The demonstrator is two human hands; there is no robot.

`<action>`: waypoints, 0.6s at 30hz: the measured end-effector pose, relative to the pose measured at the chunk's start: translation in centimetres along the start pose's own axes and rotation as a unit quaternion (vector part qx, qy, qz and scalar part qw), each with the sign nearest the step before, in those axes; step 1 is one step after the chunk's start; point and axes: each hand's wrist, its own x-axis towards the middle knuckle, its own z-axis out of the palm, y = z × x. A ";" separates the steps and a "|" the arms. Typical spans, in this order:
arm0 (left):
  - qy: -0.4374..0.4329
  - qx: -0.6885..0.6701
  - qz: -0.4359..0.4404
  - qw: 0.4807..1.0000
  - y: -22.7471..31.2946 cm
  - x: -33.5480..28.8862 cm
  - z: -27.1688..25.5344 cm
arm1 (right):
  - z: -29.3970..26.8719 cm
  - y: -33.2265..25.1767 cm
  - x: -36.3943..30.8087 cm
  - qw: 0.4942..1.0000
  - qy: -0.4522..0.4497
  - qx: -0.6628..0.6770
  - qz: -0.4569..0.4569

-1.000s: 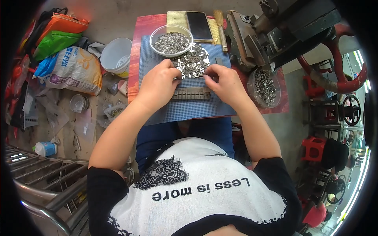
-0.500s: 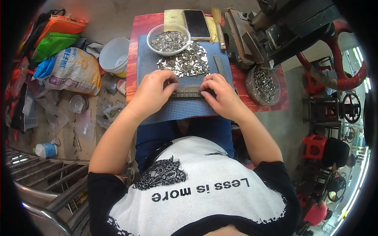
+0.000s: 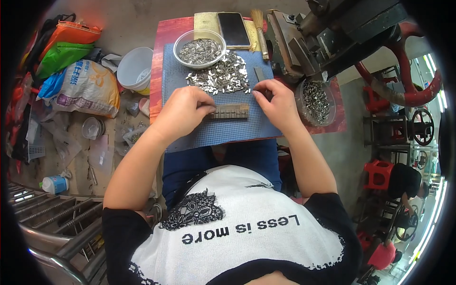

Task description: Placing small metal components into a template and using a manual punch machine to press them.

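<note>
A narrow metal block with a row of slots [image 3: 230, 111] lies across the blue ribbed mat [image 3: 190, 137]. My left hand [image 3: 186, 110] grips its left end between thumb and curled fingers. My right hand [image 3: 278, 103] is off the block, by the right edge of a pile of small metal pieces [image 3: 221, 76]. Its thumb and forefinger tips are close together in a pinch; anything between them is too small to make out. Behind the pile stands a round clear tub [image 3: 199, 49] of thin metal pieces. A flat grey metal strip [image 3: 259, 73] lies beyond my right hand.
At the back are a phone [image 3: 233, 29] on yellow cloth and a straw brush [image 3: 260, 33]. A heavy dark machine [image 3: 304, 52] with a red handwheel stands right, above a clear bowl of metal bits [image 3: 317, 105]. A white bucket [image 3: 134, 66] and sacks sit left.
My right hand has let go of the block's right end and moved up and right, toward the pile's edge. My left hand remains on the block.
</note>
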 end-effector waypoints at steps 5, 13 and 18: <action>0.086 0.092 0.089 0.988 0.7 2.5 1.6 | 1.0 -0.1 0.7 0.995 0.021 -0.074 -0.067; 0.104 0.184 0.099 0.972 0.5 4.5 3.5 | 1.7 0.5 1.2 0.993 -0.011 -0.077 -0.086; 0.132 0.124 0.135 0.974 0.5 3.7 2.5 | 1.9 0.4 1.4 0.990 -0.019 -0.094 -0.106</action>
